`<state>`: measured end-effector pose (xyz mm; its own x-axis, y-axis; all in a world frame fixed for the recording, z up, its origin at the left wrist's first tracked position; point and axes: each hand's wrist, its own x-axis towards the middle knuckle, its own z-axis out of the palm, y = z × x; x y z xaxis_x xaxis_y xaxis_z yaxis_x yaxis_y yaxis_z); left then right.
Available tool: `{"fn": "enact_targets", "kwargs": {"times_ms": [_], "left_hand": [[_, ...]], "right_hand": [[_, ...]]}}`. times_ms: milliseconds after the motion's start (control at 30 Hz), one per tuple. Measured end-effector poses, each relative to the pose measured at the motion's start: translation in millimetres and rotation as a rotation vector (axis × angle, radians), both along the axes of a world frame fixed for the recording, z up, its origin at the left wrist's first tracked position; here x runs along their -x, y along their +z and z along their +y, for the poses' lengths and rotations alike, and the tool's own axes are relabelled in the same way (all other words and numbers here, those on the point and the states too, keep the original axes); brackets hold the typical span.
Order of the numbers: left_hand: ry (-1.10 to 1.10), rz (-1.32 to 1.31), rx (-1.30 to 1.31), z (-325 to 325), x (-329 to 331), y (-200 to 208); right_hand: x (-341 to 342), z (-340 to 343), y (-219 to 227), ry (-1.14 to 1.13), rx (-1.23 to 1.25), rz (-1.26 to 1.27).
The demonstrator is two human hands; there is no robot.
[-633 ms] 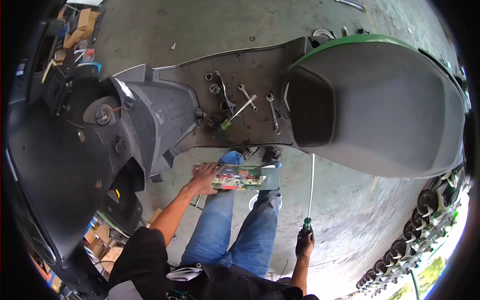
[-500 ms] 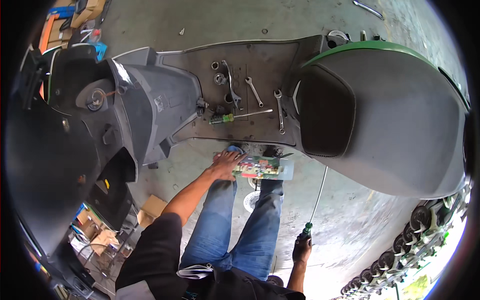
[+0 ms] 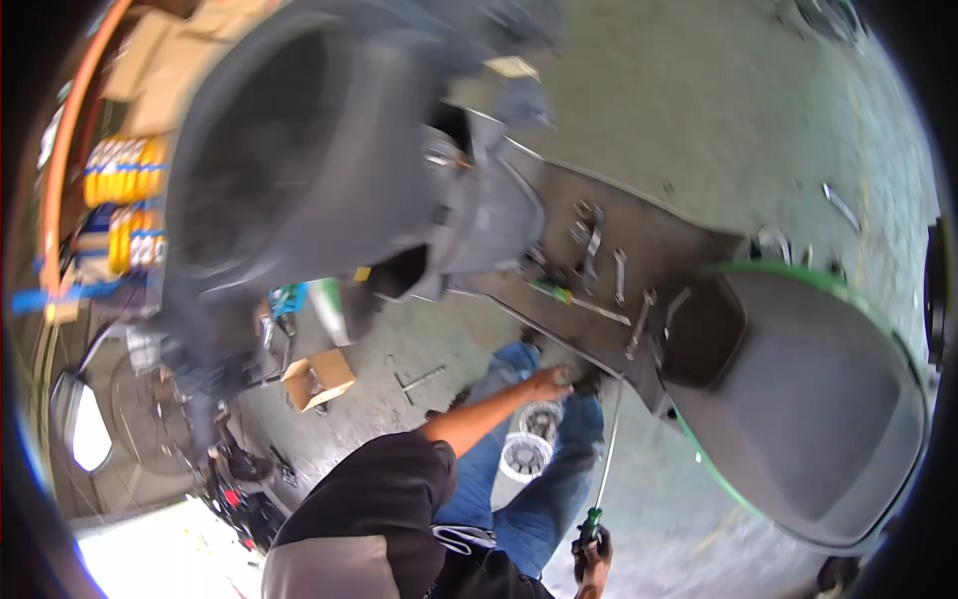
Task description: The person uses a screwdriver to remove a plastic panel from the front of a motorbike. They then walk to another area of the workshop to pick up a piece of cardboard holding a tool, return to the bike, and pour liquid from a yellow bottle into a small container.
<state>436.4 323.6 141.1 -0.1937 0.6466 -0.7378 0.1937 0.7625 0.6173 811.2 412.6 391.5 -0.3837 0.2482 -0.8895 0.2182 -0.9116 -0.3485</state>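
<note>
My right hand (image 3: 594, 561) is closed round the green-and-black handle of a long screwdriver (image 3: 606, 454). Its thin shaft points up toward the scooter's (image 3: 813, 399) side, just below the front of the seat; whether the tip touches cannot be made out. My left hand (image 3: 549, 384) reaches low beside the scooter's footboard (image 3: 639, 225), above two round silver finned parts (image 3: 526, 456) between my legs. Its fingers are blurred and partly lost against dark shapes, so any object in them is hidden. On the footboard lie a shorter green-handled screwdriver (image 3: 579, 299), several wrenches (image 3: 621, 277) and small metal parts.
A blurred scooter front end (image 3: 299, 150) fills the upper left. On the floor are an open cardboard box (image 3: 319, 379) and a T-shaped wrench (image 3: 417, 383). Another wrench (image 3: 841, 207) lies beyond the scooter. Yellow containers (image 3: 128, 170) stand on a shelf at far left.
The view has swung to the left, bringing the shelf and box into sight. The colourful flat item under my left hand no longer shows. My right hand still grips the long screwdriver.
</note>
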Motion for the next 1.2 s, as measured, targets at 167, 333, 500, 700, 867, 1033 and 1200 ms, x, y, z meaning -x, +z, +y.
{"fn": "enact_targets", "kwargs": {"times_ms": [167, 333, 500, 700, 867, 1033, 1200], "left_hand": [[0.809, -0.799, -0.501, -7, 11, 283], [1.066, -0.592, -0.884, -3, 24, 496], [1.173, -0.396, -0.941, -31, 32, 566], [1.23, -0.251, -1.027, -56, 54, 576], [1.249, -0.329, -1.051, -71, 59, 571], [1.22, -0.387, -1.024, -83, 64, 573], [1.218, -0.473, -1.043, -88, 68, 570]], "right_hand": [[51, 48, 45, 0.387, -0.006, 0.28], [150, 101, 166, 0.771, -0.318, 0.516], [206, 100, 276, 0.981, -0.755, 0.639], [228, 60, 331, 1.02, -0.787, 0.522], [225, 32, 346, 1.002, -0.793, 0.491], [213, 15, 337, 0.96, -0.588, 0.374], [208, 8, 344, 0.527, 0.141, 0.39]]}}
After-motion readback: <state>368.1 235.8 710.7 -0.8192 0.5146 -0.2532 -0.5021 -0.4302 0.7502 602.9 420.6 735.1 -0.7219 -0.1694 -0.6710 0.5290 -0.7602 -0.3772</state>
